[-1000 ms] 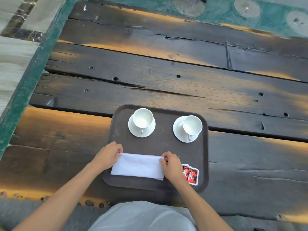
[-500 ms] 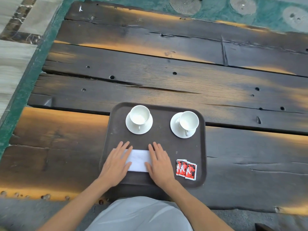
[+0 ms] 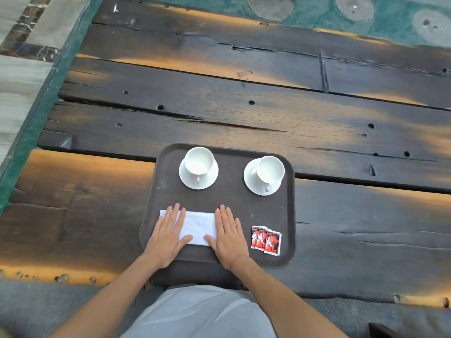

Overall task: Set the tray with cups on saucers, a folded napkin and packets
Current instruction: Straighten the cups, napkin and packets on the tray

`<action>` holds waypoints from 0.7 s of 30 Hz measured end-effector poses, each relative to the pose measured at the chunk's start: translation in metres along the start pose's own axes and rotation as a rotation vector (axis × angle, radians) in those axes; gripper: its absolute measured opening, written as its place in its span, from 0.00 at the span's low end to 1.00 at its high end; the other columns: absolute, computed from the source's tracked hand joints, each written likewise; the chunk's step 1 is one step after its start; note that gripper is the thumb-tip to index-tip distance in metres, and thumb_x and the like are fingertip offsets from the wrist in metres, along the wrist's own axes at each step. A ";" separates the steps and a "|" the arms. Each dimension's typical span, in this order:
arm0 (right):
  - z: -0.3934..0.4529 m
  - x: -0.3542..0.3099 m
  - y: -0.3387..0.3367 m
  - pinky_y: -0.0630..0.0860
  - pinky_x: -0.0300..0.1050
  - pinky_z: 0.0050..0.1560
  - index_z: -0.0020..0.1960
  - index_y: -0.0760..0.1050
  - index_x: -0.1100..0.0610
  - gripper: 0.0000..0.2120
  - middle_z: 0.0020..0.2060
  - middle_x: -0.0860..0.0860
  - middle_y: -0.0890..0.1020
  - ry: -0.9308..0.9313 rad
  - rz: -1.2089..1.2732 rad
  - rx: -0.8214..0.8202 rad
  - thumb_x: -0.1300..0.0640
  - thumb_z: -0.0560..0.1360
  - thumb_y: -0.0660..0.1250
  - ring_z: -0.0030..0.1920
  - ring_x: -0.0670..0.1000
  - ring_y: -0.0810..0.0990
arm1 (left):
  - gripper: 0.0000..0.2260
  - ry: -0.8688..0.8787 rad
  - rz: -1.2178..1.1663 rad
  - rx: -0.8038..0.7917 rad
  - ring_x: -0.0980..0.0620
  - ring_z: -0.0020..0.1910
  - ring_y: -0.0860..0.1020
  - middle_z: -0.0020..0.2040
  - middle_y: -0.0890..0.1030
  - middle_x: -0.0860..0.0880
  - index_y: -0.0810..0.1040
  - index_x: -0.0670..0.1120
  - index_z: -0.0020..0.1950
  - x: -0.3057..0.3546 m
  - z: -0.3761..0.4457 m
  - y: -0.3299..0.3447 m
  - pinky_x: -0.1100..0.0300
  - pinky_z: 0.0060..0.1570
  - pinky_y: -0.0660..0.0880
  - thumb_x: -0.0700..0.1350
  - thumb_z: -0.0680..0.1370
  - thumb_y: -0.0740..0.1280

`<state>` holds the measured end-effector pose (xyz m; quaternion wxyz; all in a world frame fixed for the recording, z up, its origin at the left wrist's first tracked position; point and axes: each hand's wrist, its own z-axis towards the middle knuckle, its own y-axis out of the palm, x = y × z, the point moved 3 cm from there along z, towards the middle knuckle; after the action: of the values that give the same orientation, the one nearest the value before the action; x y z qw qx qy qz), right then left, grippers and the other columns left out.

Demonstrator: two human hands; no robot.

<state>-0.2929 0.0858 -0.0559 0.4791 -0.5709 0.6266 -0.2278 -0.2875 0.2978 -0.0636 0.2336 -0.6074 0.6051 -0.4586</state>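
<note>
Nearest the camera, a pale cloth covers the person's lap at 6 o'clock, and both bare forearms reach forward from it over the near edge of the plank table [image 3: 244, 113]. The left hand [image 3: 168, 236] lies flat, palm down, fingers stretched and together, on the left end of the folded white napkin [image 3: 199, 226]. The right hand [image 3: 230, 236] lies flat in the same way on the napkin's right end. Neither hand grips anything; both press open on the paper, thumbs pointing inward toward each other along its near edge.

The napkin is a long rectangle lying crosswise on the near part of the dark brown tray [image 3: 234, 201], its left corner close to the tray's left rim. At 3 o'clock from the right hand, apart from it, a small fan of red, black and white packets [image 3: 266, 240] lies overlapped in the tray's near right corner.

Farther on, toward 12 o'clock, two white cups stand upright on white saucers in the far half of the tray. The left cup [image 3: 199, 160] sits on its saucer [image 3: 188, 178] with the handle turned toward the person; the right cup [image 3: 269, 170] sits on its saucer [image 3: 251, 182] the same way. The two sets are well apart, side by side.

Beyond the tray the dark, weathered planks stretch away, streaked with orange patches and dotted with holes. At 10 o'clock a green border [image 3: 36, 111] runs beside pale floor tiles.
</note>
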 end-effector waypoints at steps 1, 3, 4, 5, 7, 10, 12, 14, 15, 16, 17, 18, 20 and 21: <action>-0.002 0.001 -0.002 0.39 0.52 0.80 0.83 0.37 0.54 0.35 0.82 0.52 0.39 -0.008 0.012 0.011 0.38 0.84 0.46 0.82 0.53 0.37 | 0.39 -0.007 -0.002 -0.001 0.47 0.80 0.35 0.80 0.32 0.48 0.34 0.46 0.80 0.002 0.000 -0.002 0.49 0.79 0.42 0.69 0.77 0.36; -0.012 0.004 -0.008 0.42 0.52 0.81 0.83 0.37 0.52 0.34 0.83 0.52 0.39 -0.022 0.060 0.051 0.40 0.85 0.47 0.82 0.54 0.38 | 0.36 -0.024 -0.049 0.011 0.47 0.81 0.36 0.80 0.34 0.48 0.37 0.46 0.81 0.008 -0.003 -0.009 0.49 0.79 0.44 0.64 0.81 0.46; -0.019 0.008 -0.012 0.44 0.52 0.81 0.83 0.39 0.52 0.33 0.83 0.53 0.41 -0.025 0.094 0.087 0.42 0.85 0.49 0.83 0.54 0.40 | 0.34 -0.025 -0.086 0.036 0.47 0.81 0.38 0.81 0.36 0.48 0.40 0.46 0.82 0.013 -0.005 -0.012 0.48 0.80 0.45 0.60 0.82 0.51; -0.027 0.013 -0.017 0.47 0.52 0.82 0.83 0.43 0.53 0.32 0.83 0.55 0.45 -0.018 0.130 0.133 0.45 0.85 0.51 0.83 0.55 0.43 | 0.32 -0.015 -0.122 0.081 0.46 0.82 0.41 0.82 0.40 0.47 0.44 0.46 0.82 0.020 -0.007 -0.016 0.49 0.79 0.47 0.55 0.83 0.55; -0.045 0.029 -0.026 0.55 0.53 0.81 0.82 0.53 0.55 0.30 0.82 0.58 0.53 0.045 0.201 0.233 0.49 0.83 0.56 0.82 0.57 0.52 | 0.27 0.018 -0.211 0.190 0.45 0.82 0.53 0.83 0.54 0.46 0.59 0.45 0.81 0.039 -0.012 -0.025 0.51 0.78 0.54 0.47 0.83 0.60; -0.073 0.062 -0.037 0.70 0.54 0.72 0.80 0.58 0.50 0.29 0.80 0.55 0.58 0.269 0.329 0.331 0.52 0.81 0.61 0.76 0.56 0.63 | 0.18 0.069 -0.426 0.269 0.49 0.70 0.71 0.71 0.72 0.48 0.73 0.46 0.72 0.078 -0.012 -0.032 0.55 0.70 0.67 0.41 0.81 0.63; -0.088 0.081 -0.041 0.75 0.54 0.65 0.81 0.55 0.49 0.31 0.80 0.55 0.58 0.390 0.359 0.331 0.52 0.81 0.61 0.76 0.57 0.63 | 0.16 0.079 -0.554 0.205 0.53 0.60 0.77 0.65 0.75 0.51 0.74 0.46 0.70 0.109 -0.005 -0.031 0.54 0.64 0.74 0.40 0.82 0.62; -0.097 0.096 -0.042 0.78 0.54 0.59 0.82 0.51 0.50 0.34 0.79 0.55 0.57 0.451 0.327 0.274 0.51 0.80 0.62 0.77 0.57 0.62 | 0.17 0.104 -0.565 0.111 0.53 0.57 0.77 0.65 0.76 0.50 0.72 0.45 0.71 0.137 0.005 -0.025 0.56 0.61 0.74 0.41 0.82 0.61; -0.101 0.101 -0.042 0.78 0.53 0.58 0.82 0.50 0.50 0.36 0.79 0.55 0.57 0.466 0.303 0.228 0.51 0.80 0.64 0.76 0.56 0.63 | 0.18 0.112 -0.539 0.064 0.53 0.57 0.78 0.66 0.75 0.49 0.70 0.45 0.73 0.150 0.010 -0.021 0.58 0.61 0.73 0.42 0.82 0.61; -0.103 0.105 -0.041 0.79 0.53 0.57 0.82 0.50 0.50 0.37 0.79 0.54 0.57 0.472 0.276 0.180 0.50 0.79 0.65 0.76 0.56 0.63 | 0.20 0.109 -0.514 0.018 0.52 0.58 0.78 0.67 0.75 0.48 0.69 0.45 0.74 0.162 0.015 -0.016 0.59 0.61 0.72 0.44 0.82 0.61; -0.105 0.108 -0.040 0.79 0.52 0.57 0.82 0.50 0.50 0.37 0.78 0.54 0.57 0.467 0.241 0.134 0.49 0.79 0.65 0.75 0.56 0.63 | 0.21 0.095 -0.499 -0.025 0.51 0.59 0.78 0.67 0.74 0.47 0.67 0.45 0.76 0.171 0.019 -0.011 0.58 0.62 0.72 0.45 0.82 0.61; -0.105 0.108 -0.039 0.79 0.52 0.57 0.81 0.52 0.49 0.36 0.78 0.54 0.58 0.453 0.197 0.097 0.48 0.78 0.65 0.75 0.56 0.63 | 0.22 0.074 -0.490 -0.059 0.50 0.60 0.78 0.68 0.74 0.47 0.66 0.45 0.77 0.179 0.022 -0.007 0.57 0.63 0.72 0.46 0.82 0.61; -0.104 0.108 -0.039 0.80 0.51 0.52 0.80 0.56 0.46 0.32 0.76 0.53 0.60 0.413 0.132 0.057 0.49 0.78 0.64 0.72 0.56 0.65 | 0.23 0.035 -0.488 -0.099 0.48 0.59 0.79 0.68 0.74 0.45 0.65 0.45 0.77 0.191 0.027 0.000 0.56 0.63 0.73 0.46 0.82 0.62; -0.104 0.108 -0.039 0.81 0.51 0.51 0.79 0.57 0.45 0.31 0.75 0.53 0.61 0.400 0.127 0.054 0.51 0.78 0.64 0.71 0.56 0.65 | 0.22 0.021 -0.507 -0.106 0.50 0.55 0.80 0.67 0.74 0.45 0.66 0.45 0.76 0.195 0.028 0.003 0.58 0.60 0.73 0.46 0.82 0.62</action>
<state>-0.3507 -0.0513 -0.0149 0.3736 -0.4607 0.7377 -0.3225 -0.2954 0.1042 -0.0258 0.0725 -0.7463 0.4591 -0.4765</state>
